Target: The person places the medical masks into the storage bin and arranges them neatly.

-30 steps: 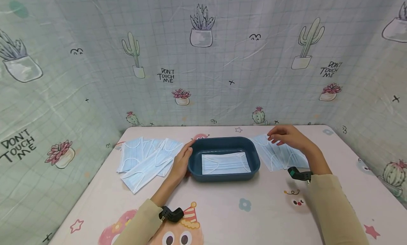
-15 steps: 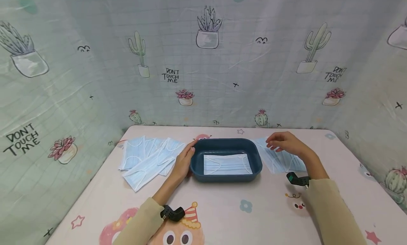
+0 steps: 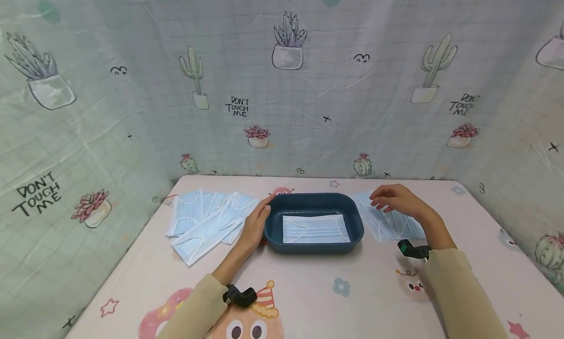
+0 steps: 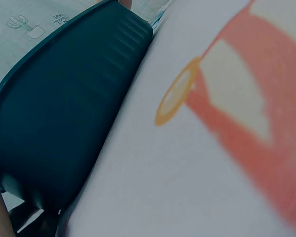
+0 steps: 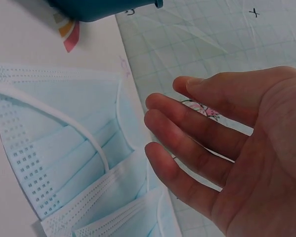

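Note:
In the head view a dark blue rectangular box [image 3: 314, 248] stands mid-table with a pale blue face mask [image 3: 316, 229] lying flat in it. My left hand [image 3: 254, 226] rests along the box's left end, fingers reaching along the outer wall and the thumb by the rim. Its far fingertips are hidden by the box. My right hand [image 3: 398, 200] hovers over the masks [image 5: 63, 133] to the right of the box, fingers loosely bent, with nothing between thumb and fingers in the right wrist view. More overlapping face masks [image 3: 207, 226] lie left of the left hand.
A white table [image 3: 304, 300] with printed cartoon figures carries everything. Its back edge meets a hanging cloth [image 3: 326, 89] with cactus drawings, which also runs along both sides. Each wrist wears a small black device [image 3: 239, 296].
The head view has shifted slightly, so the scene sits a little lower and farther right. Both hands, the box and the masks keep nearly the same places relative to one another.

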Motion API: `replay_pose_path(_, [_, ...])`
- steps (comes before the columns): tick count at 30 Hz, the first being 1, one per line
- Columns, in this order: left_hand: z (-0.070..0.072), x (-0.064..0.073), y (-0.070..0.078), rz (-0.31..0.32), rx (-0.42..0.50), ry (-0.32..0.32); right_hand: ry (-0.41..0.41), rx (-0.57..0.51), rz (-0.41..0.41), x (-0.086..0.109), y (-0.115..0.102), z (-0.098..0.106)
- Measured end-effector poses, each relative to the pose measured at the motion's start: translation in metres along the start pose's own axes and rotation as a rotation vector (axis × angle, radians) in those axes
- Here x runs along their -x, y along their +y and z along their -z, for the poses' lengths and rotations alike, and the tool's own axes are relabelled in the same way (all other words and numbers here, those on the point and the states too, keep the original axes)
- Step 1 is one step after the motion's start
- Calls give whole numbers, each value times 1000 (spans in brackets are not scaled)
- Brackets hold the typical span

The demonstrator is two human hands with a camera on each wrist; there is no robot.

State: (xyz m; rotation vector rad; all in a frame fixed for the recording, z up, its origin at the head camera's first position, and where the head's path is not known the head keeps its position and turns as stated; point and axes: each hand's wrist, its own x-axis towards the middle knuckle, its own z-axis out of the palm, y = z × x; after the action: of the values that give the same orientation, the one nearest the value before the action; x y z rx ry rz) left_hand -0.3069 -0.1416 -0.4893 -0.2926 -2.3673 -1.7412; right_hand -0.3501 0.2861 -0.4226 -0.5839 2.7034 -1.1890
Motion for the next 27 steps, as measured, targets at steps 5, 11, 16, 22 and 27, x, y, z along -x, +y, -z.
replay_pose_path(5, [2,3,12,23,-6,-8,-12,12,-10,-1,-2,0])
replay_pose_path(11, [2,0,-1,0,1,-24,-34,21,-26,0,-1,-2])
replay_pose_path(16, [2,1,-3,6,22,-53,-34,31,-62,0,4,-3])
replay_pose_path(22, [2,2,-4,6,-7,-41,-36,34,-83,-1,8,-7])
replay_pose_path(27, [2,2,-3,5,-3,-41,-38,26,-76,-2,9,-6])
